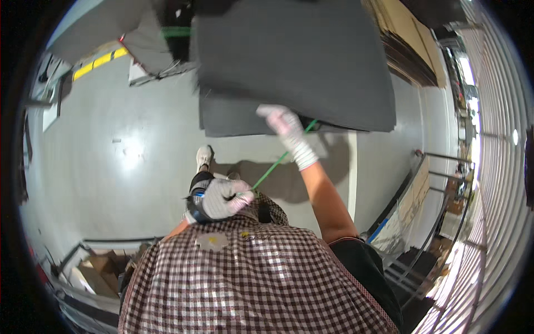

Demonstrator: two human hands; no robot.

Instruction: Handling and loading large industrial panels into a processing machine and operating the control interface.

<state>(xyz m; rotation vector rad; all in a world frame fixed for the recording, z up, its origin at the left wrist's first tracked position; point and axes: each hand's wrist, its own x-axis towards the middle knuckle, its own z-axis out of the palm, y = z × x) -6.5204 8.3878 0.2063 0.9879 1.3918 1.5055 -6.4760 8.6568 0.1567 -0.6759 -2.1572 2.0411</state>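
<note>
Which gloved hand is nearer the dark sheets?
The right hand, seen against the near edge of the dark sheets. The left hand is farther back, by the checked garment, the green strap running to its fingers.

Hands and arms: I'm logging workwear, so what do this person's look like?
Left hand: grey knit glove, pinkish in places, apparently with something dark around the wrist. Right hand: pale knit glove, also partly pinkish, blurred. The right sleeve is dark and short; right forearm bare.
</note>
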